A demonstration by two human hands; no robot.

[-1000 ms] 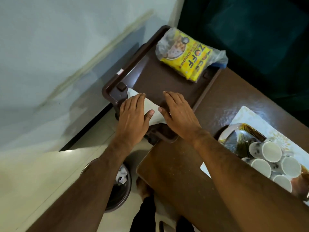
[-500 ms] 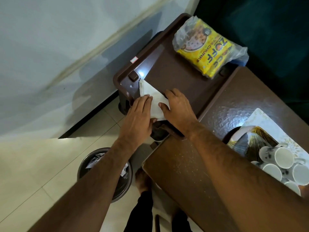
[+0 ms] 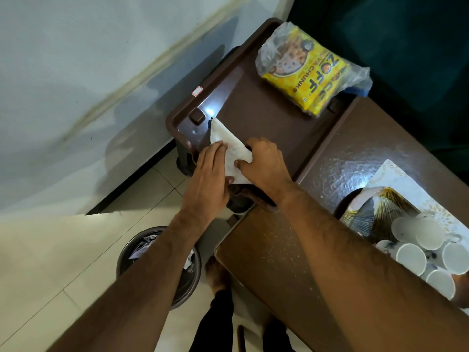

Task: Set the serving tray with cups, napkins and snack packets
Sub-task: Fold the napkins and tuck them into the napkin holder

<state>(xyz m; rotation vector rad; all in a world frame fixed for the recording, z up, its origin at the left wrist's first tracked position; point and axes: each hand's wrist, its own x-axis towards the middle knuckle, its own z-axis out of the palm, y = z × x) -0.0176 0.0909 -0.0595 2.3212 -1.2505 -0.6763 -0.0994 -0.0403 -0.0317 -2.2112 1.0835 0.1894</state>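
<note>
**Napkin under both hands on brown tray**

White folded napkin [image 3: 229, 148] lies at frame centre, on the near-left corner of the brown serving tray [image 3: 253, 115]. Shape is roughly triangular, one point aimed toward the upper left. Napkin surface partly covered by both hands.

Left hand [image 3: 209, 174]: fingers straight and together, laid flat on the napkin's left edge, thumb touching its lower edge. Not curled round it.

Right hand [image 3: 264, 163]: fingers bent over the napkin's right edge, thumb tip pressed on the paper; reads as a pinch of that edge, though the fingertips are hidden behind the knuckles.

Yellow snack packet [image 3: 308, 74] in clear wrapping, printed "CHUNKS", lies at the tray's far end, upper right of centre, well apart from the napkin. Small white sticker [image 3: 197, 91] on the tray's left rim; raised brown knob [image 3: 197, 115] just beside the napkin's tip.

Tray adjoins a dark brown table [image 3: 330, 158] running to the lower right. At the right edge of frame, a patterned white tray [image 3: 396, 174] holds a fan-patterned plate [image 3: 378, 212] and a cluster of white cups [image 3: 429, 247], mouths facing the camera.

Lower left: round metal waste bin [image 3: 182, 283] with crumpled paper, on pale floor tiles [image 3: 50, 262]. Bare foot [image 3: 215, 275] beside the bin
</note>
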